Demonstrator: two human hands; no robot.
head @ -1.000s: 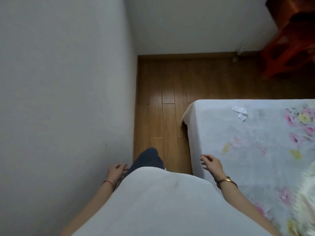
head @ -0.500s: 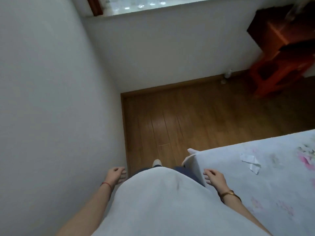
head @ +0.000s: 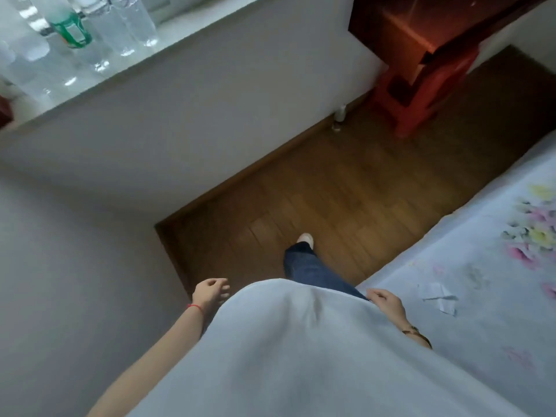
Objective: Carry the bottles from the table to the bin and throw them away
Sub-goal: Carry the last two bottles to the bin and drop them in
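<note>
Several clear plastic bottles (head: pixel 126 28) stand on a white window ledge (head: pixel 186 34) at the top left, one with a green label (head: pixel 72 33). My left hand (head: pixel 210 293) hangs at my side by the wall, fingers loosely curled, holding nothing. At my right hip, my right hand (head: pixel 386 303) is also empty, fingers loosely bent, beside the edge of the floral bed sheet (head: pixel 496 266). No bin is in view.
A white wall (head: pixel 75 281) stands close on my left. Wooden floor (head: pixel 346 191) runs ahead, with my foot (head: pixel 305 239) stepping on it. A red stool (head: pixel 421 94) under dark wooden furniture (head: pixel 421 22) sits at the top right. A small white object (head: pixel 340 114) rests by the skirting.
The view has swung up and tilted, bringing the ledge with bottles into sight. I have stepped forward along the bed. Both hands stay empty at my sides.
</note>
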